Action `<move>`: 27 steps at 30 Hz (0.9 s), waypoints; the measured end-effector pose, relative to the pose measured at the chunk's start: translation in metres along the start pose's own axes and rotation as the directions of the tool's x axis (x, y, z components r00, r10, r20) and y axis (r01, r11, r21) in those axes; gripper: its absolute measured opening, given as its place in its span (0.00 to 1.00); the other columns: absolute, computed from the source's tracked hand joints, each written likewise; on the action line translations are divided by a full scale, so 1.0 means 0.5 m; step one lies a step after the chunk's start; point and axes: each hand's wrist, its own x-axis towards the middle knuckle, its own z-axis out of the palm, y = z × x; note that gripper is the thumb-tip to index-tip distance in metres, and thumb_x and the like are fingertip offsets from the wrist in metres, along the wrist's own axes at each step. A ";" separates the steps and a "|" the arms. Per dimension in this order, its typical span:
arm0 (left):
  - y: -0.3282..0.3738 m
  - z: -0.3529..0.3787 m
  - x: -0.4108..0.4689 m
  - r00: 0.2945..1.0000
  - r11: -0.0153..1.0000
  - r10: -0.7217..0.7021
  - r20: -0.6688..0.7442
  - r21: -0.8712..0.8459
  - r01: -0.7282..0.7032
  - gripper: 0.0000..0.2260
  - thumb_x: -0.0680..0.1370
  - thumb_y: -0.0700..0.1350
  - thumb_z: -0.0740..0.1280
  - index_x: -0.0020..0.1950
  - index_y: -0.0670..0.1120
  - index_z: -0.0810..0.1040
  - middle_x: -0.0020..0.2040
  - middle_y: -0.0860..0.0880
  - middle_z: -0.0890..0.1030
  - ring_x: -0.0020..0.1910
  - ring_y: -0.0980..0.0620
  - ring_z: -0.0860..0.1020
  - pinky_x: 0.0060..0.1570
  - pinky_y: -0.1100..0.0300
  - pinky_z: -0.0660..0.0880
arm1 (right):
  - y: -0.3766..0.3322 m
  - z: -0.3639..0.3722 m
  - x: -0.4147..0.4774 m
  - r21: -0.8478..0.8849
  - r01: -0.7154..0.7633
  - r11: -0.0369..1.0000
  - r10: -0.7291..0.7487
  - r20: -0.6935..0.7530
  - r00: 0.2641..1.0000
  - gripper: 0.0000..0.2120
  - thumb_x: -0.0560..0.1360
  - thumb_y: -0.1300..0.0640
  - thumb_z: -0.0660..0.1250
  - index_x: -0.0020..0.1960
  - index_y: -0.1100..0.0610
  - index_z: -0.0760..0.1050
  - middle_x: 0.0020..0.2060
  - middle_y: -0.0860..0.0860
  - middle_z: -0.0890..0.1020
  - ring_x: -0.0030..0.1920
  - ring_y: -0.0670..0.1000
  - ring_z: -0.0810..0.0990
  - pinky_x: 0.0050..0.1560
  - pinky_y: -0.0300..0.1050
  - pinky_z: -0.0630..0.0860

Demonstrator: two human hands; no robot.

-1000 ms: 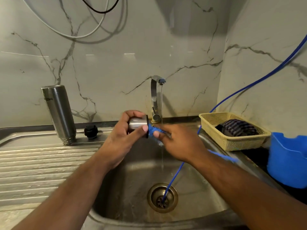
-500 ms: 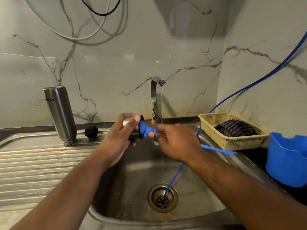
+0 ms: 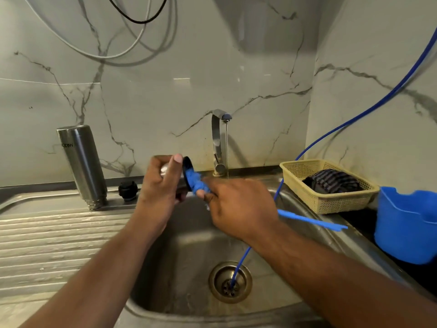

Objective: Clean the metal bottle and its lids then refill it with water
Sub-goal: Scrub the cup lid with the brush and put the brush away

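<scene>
Two-handed, working above the steel sink basin [image 3: 189, 245]. Curling the left hand [image 3: 160, 188] round a silver metal cup lid with a black rim [image 3: 188, 166], holding it on its side with the open mouth facing the right hand [image 3: 238, 207]. Clasping in that right hand a blue plastic brush [image 3: 307, 220], pushing its blue bristle head [image 3: 197, 182] into the lid's mouth and letting the thin handle stick out rightward past the wrist. Seeing just behind the right hand a chrome tap [image 3: 218, 140] running a thin stream of water. Seeing just left of the left hand a small black knobbed lid [image 3: 128, 191], and further left the tall cylindrical steel bottle [image 3: 82, 162] standing neck down at the back of the ribbed draining board [image 3: 47, 237]. Seeing below the right hand a brass-coloured drain [image 3: 230, 281] with a thin blue hose [image 3: 238, 261] ending in it, and to the right a yellow mesh basket [image 3: 331, 204] holding a dark striped cloth [image 3: 333, 182], then a blue plastic tub [image 3: 406, 228].
</scene>
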 end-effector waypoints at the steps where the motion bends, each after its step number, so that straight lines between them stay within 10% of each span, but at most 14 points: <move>1: -0.008 -0.001 -0.001 0.998 0.993 0.060 -0.024 0.102 -0.057 0.19 0.78 0.63 0.62 0.58 0.49 0.71 0.47 0.49 0.80 0.40 0.52 0.80 0.33 0.64 0.77 | -0.004 -0.001 -0.001 -0.022 0.024 0.999 -0.024 0.014 1.000 0.17 0.84 0.41 0.53 0.66 0.47 0.73 0.40 0.46 0.80 0.38 0.48 0.75 0.43 0.46 0.69; 5: -0.020 -0.007 0.009 0.978 0.777 0.179 0.105 0.595 -0.206 0.09 0.78 0.59 0.65 0.51 0.55 0.73 0.43 0.54 0.81 0.41 0.56 0.80 0.38 0.58 0.76 | 0.022 -0.020 0.013 -0.269 0.226 0.936 -0.247 -0.045 0.968 0.18 0.82 0.42 0.61 0.67 0.49 0.75 0.42 0.50 0.83 0.40 0.53 0.79 0.52 0.53 0.64; 10: 0.016 -0.017 0.007 0.950 0.757 -0.141 0.278 0.649 -0.077 0.12 0.84 0.54 0.59 0.44 0.52 0.76 0.37 0.49 0.80 0.35 0.51 0.80 0.31 0.54 0.78 | 0.064 -0.013 0.016 -0.281 0.252 0.926 -0.270 -0.027 0.962 0.19 0.77 0.39 0.68 0.65 0.43 0.78 0.43 0.45 0.86 0.42 0.51 0.83 0.59 0.55 0.59; 13: 0.025 -0.037 0.000 0.933 0.935 -0.275 0.233 0.293 0.202 0.13 0.85 0.52 0.58 0.48 0.46 0.77 0.39 0.44 0.78 0.26 0.55 0.74 0.20 0.63 0.65 | 0.040 0.000 0.006 -0.069 0.183 0.981 -0.186 -0.032 0.982 0.20 0.80 0.37 0.61 0.67 0.43 0.77 0.50 0.42 0.86 0.47 0.47 0.82 0.58 0.53 0.57; 18: 0.021 -0.007 -0.002 0.866 0.855 -0.479 -0.142 -0.298 0.424 0.14 0.82 0.54 0.61 0.46 0.44 0.74 0.34 0.44 0.77 0.23 0.54 0.70 0.20 0.63 0.64 | -0.015 0.013 -0.007 -0.147 0.132 0.980 -0.131 0.017 0.991 0.23 0.83 0.35 0.49 0.66 0.46 0.71 0.43 0.45 0.82 0.40 0.50 0.76 0.57 0.54 0.58; 21: 0.002 -0.008 -0.001 0.943 0.939 -0.182 -0.279 0.234 0.251 0.13 0.81 0.56 0.61 0.47 0.48 0.76 0.43 0.46 0.81 0.35 0.53 0.77 0.32 0.58 0.72 | -0.018 -0.010 -0.006 -0.226 0.212 0.951 -0.222 -0.020 0.975 0.23 0.82 0.37 0.57 0.69 0.49 0.70 0.47 0.47 0.83 0.44 0.52 0.79 0.58 0.56 0.58; 23: -0.002 -0.007 0.005 0.985 0.808 -0.016 -0.170 0.578 0.113 0.10 0.80 0.56 0.62 0.46 0.51 0.77 0.40 0.49 0.81 0.37 0.54 0.78 0.35 0.58 0.72 | 0.004 -0.028 0.008 -0.336 0.252 0.908 -0.279 -0.035 0.960 0.20 0.77 0.41 0.67 0.68 0.46 0.75 0.46 0.47 0.84 0.45 0.52 0.82 0.57 0.56 0.58; 27: 0.007 0.002 0.004 0.973 0.850 -0.202 0.113 0.514 0.117 0.12 0.82 0.50 0.61 0.41 0.49 0.76 0.32 0.51 0.77 0.26 0.57 0.74 0.22 0.64 0.67 | 0.055 -0.024 0.022 -0.239 0.169 0.956 -0.172 0.006 0.985 0.19 0.74 0.42 0.71 0.65 0.38 0.77 0.46 0.42 0.84 0.47 0.49 0.82 0.56 0.56 0.57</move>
